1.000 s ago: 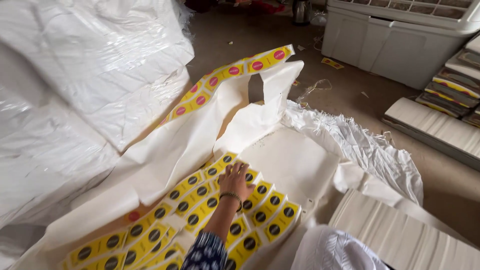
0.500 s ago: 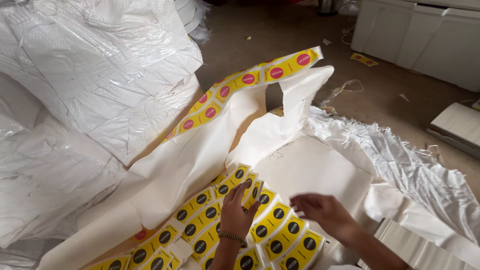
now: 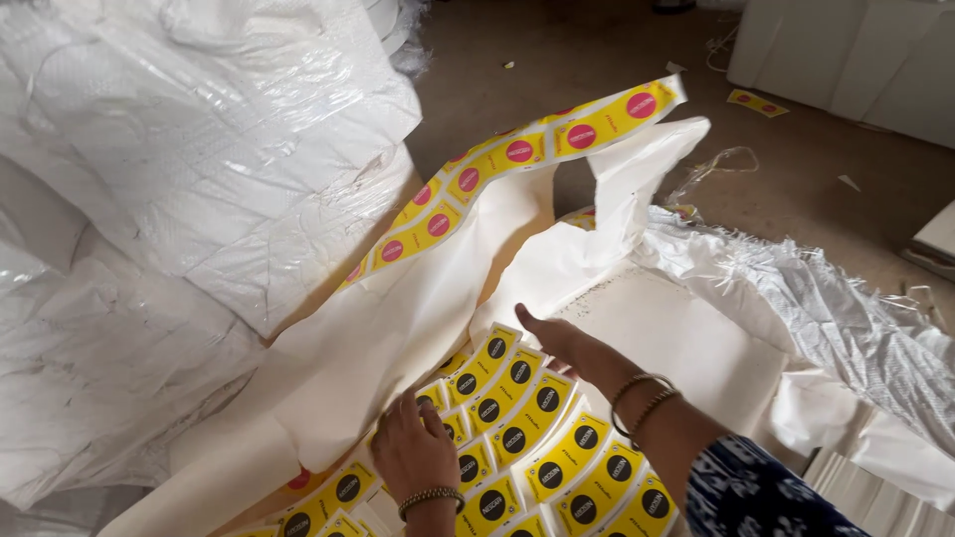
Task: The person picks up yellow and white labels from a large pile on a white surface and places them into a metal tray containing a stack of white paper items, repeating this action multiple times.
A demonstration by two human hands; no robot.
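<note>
While your left hand lies flat, fingers spread and gripping nothing, it presses down on the yellow labels with black circles at the bottom of the view, a beaded bracelet around its wrist. Your right hand reaches in from the lower right across that same fan of labels, open with the fingers stretched out and the fingertips at the edge of the cream paper sheet; it closes on nothing. Two bangles ring that wrist, and a dark blue patterned sleeve covers the forearm behind them. The black-circle labels lie in overlapping rows, partly tucked under the cream sheet, which folds up and away from you toward the middle of the scene.

Just beyond your right hand a bare stretch of the same cream paper lies flat, with crumpled white woven sacking beside it on the right. To your left, large bundles wrapped in white plastic are heaped high. Farther up, a strip of yellow labels with pink circles runs diagonally along the raised edge of the sheet. Beyond that is brown floor with scraps on it, and a white container stands at the top right.
</note>
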